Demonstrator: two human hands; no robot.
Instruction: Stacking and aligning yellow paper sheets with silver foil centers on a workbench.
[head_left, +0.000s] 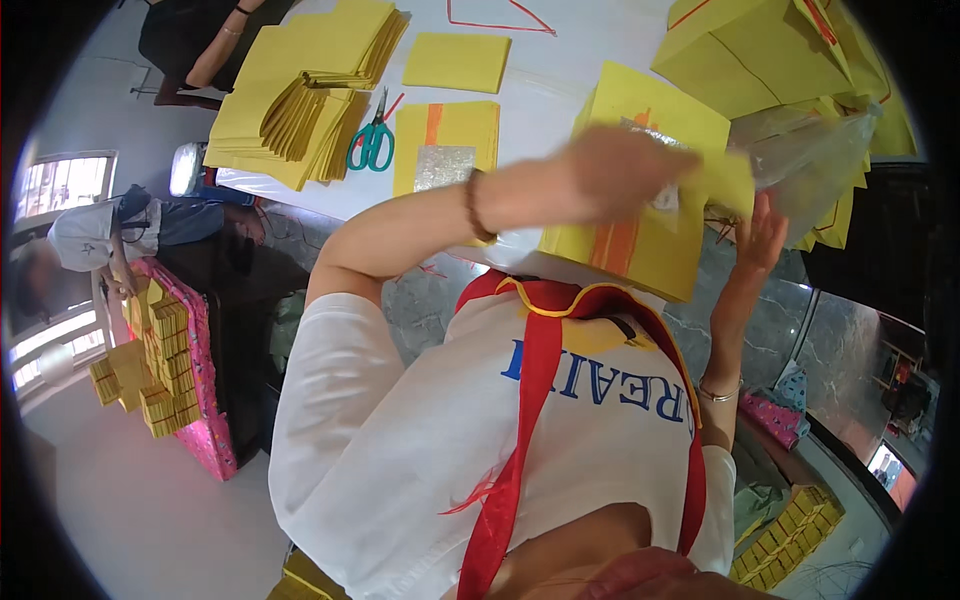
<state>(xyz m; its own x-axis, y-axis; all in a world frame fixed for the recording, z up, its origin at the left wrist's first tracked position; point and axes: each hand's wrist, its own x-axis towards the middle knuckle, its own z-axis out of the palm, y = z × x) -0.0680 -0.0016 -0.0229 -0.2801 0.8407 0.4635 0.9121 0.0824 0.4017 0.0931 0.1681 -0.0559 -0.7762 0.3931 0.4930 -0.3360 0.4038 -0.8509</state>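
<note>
Yellow paper bundles (170,350), piled on a pink patterned cloth (215,430), sit at far left, with a co-worker's hand (122,282) at them. Toward the upper left, thick folded yellow stacks (265,85) lie partly fanned on the white worktop (600,35). Just right of them are my green-handled scissors (372,147), blades pointing away from me. Next comes a flat yellow packet (447,150) with an orange stripe and a silvery square patch; I can read no words on it.

My left hand (622,175) crosses over the big yellow paper stack (668,240), which is right in front of me at the worktop's near edge and bears the same orange stripe and silver patch. That hand is blurred, so I can't tell whether its fingers grasp the smeared yellow sheet (735,185) beside them. Below, blue capitals (640,385) run upside down across my white shirt (410,430).

My right hand (760,235) is raised at the stack's right side, fingers extended, close to a clear plastic bag (815,160); I can't tell whether they pinch anything.
</note>
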